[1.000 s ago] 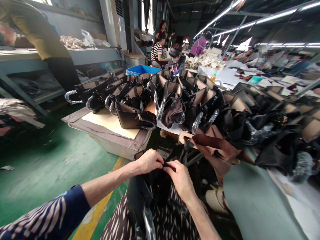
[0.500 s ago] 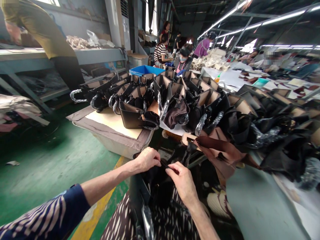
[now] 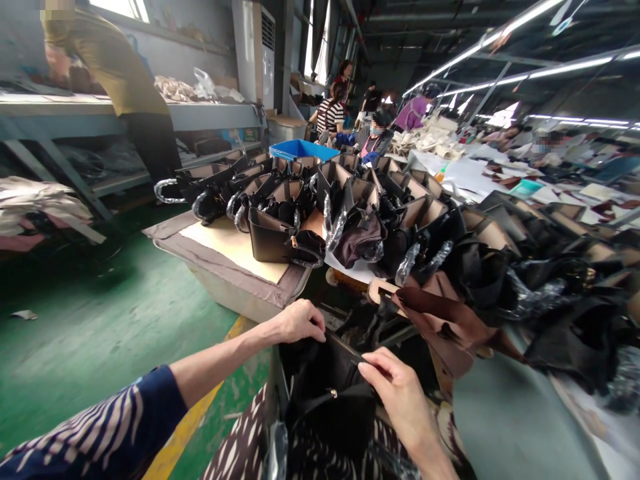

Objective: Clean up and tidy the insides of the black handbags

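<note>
A black handbag [image 3: 330,410] rests on my lap, its mouth facing up and a small metal fitting showing on the dark lining. My left hand [image 3: 301,321] pinches the far rim of the bag near its left end. Further right on the same rim, my right hand [image 3: 395,383] grips the edge between thumb and fingers. Clear plastic wrap [image 3: 278,450] shows at the bag's lower left. Just beyond my right hand lies a brown leather bag piece [image 3: 440,310], beside a beige looped strip [image 3: 383,291].
Rows of black handbags [image 3: 273,237] with plastic-wrapped handles cover the cloth-topped bin [image 3: 170,233] and the surface to its right. A blue crate [image 3: 305,150] stands behind them. Co-workers sit at the back; one person [image 3: 107,67] leans over the left bench [image 3: 210,117].
My hands have moved further apart along the rim, the right one going right and down. The bag's mouth now shows wider, with its lining in sight. The view has shifted slightly.
</note>
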{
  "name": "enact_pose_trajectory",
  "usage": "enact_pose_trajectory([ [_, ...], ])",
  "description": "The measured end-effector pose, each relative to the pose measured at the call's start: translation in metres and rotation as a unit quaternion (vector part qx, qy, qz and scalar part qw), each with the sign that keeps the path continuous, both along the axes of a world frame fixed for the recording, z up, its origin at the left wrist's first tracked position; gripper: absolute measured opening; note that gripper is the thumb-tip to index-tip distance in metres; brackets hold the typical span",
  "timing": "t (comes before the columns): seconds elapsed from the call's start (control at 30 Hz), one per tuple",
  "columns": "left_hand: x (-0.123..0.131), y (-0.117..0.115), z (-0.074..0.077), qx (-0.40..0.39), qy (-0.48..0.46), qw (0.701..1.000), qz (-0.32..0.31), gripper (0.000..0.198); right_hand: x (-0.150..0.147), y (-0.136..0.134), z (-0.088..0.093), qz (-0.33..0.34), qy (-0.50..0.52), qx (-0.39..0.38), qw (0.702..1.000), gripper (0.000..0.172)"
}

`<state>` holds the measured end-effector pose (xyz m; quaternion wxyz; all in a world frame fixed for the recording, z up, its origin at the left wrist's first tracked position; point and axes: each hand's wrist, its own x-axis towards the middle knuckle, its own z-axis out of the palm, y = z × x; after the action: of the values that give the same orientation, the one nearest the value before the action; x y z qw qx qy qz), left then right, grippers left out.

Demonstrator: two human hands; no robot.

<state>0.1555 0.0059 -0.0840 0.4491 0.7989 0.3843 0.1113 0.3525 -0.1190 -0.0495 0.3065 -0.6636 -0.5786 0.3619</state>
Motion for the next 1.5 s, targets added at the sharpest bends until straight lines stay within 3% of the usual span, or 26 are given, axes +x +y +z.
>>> enact_pose_trajectory([
  [0.33,0.019,-0.005,0.008,0.001,-0.01,1.0,0.02,0.018,0.016,-0.008,-0.001,-0.01,0.008,-0.01,1.0,0.018],
  [0.77,0.028,-0.005,0.007,-0.011,0.036,0.998,0.057,0.015,0.016,-0.005,-0.001,-0.004,-0.011,-0.001,1.0,0.02],
  [0.9,0.029,-0.008,0.012,-0.022,0.031,0.997,0.062,0.014,0.01,-0.003,0.004,0.016,-0.15,-0.016,0.988,0.015],
  [1.0,0.029,-0.009,0.016,-0.019,0.046,0.996,0.077,0.012,0.0,0.004,0.011,0.03,-0.308,-0.048,0.95,0.025],
  [1.1,0.029,-0.01,0.019,-0.011,0.057,0.995,0.087,0.013,-0.007,0.013,0.015,0.053,-0.372,-0.075,0.924,0.031],
  [1.23,0.03,-0.01,0.018,-0.009,0.056,0.996,0.071,0.014,-0.01,0.02,0.011,0.066,-0.329,-0.078,0.939,0.024],
  [1.5,0.028,-0.01,0.012,-0.009,0.043,0.997,0.06,0.017,-0.012,0.019,0.0,0.028,-0.286,-0.05,0.956,0.017],
])
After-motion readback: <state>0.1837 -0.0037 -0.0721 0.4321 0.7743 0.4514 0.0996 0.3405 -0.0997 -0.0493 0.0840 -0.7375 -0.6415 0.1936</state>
